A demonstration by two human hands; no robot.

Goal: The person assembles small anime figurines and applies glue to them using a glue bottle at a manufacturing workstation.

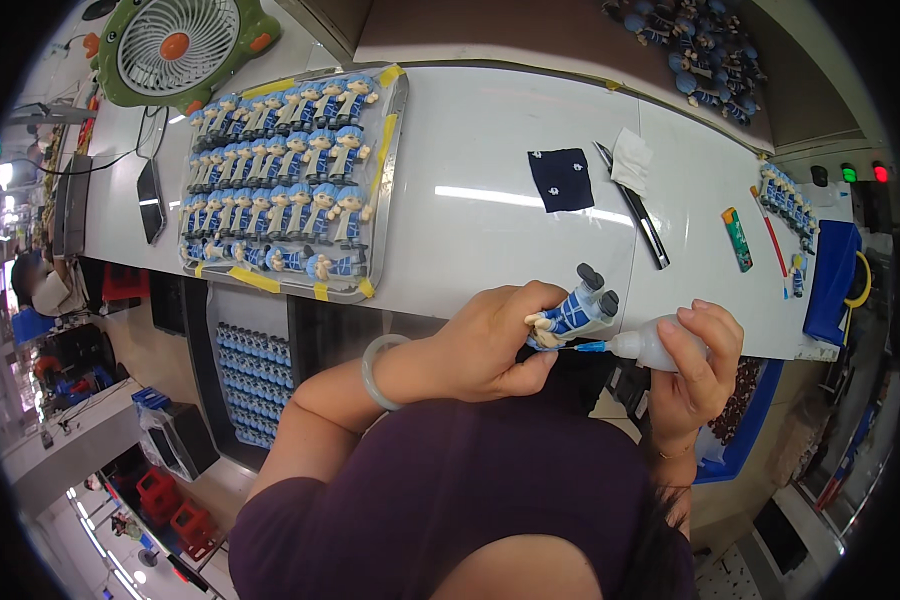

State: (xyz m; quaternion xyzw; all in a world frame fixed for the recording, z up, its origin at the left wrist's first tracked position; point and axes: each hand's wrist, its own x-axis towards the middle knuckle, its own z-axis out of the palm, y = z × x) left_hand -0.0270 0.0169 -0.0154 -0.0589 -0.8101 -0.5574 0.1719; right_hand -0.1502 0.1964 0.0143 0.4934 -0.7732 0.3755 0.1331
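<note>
A small blue and white toy figure (573, 315) is gripped in my left hand (492, 338), tilted with its dark shoes pointing up and away. My fingers cover its head end. In my right hand (698, 362) lies a white squeeze bottle (658, 345) with a blue needle tip (590, 347). The thin needle points left and reaches the figure near my left thumb; whether it touches cannot be made out. Both hands are just off the table's near edge. On the white table (480, 235), a metal tray (395, 150) edged with yellow tape holds rows of similar blue-haired figures.
Beyond my hands lie a dark cloth (560, 180), a craft knife (645, 222), a crumpled white tissue (632, 162), a green lighter (736, 240) and a red stick (770, 232). A green fan (175, 50) stands far left. More figures (788, 205) lie at the right, near a blue box (832, 285).
</note>
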